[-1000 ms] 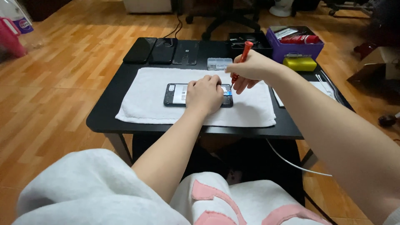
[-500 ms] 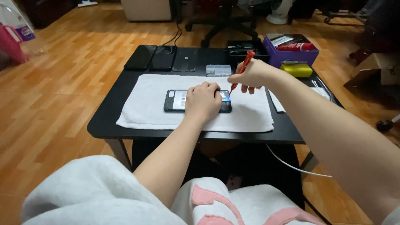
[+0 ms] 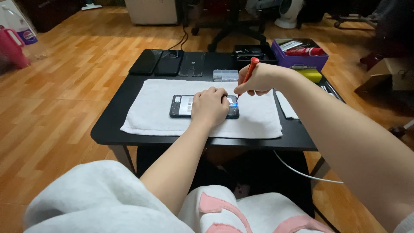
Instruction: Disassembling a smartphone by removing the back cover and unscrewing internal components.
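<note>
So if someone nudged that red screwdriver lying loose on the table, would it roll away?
Probably: the red screwdriver looks slim and round-handled, so it could roll on the bare black table. On the white towel it would likely stay put. It looks light and stiff.

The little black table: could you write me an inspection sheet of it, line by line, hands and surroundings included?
Surface: low black table with a white towel spread over it.
Job's things: opened phone lying flat on the towel; red screwdriver.
Clutter: two dark phones and a back panel at the far edge; small clear parts box; purple bin; yellow item.
Hands: left hand presses on the phone; right hand holds the screwdriver, tip at the phone's right end.
Cables: white cable hanging below the table; a dark one on the floor beyond.
Surroundings: wooden floor, office chair base, cardboard box.
</note>
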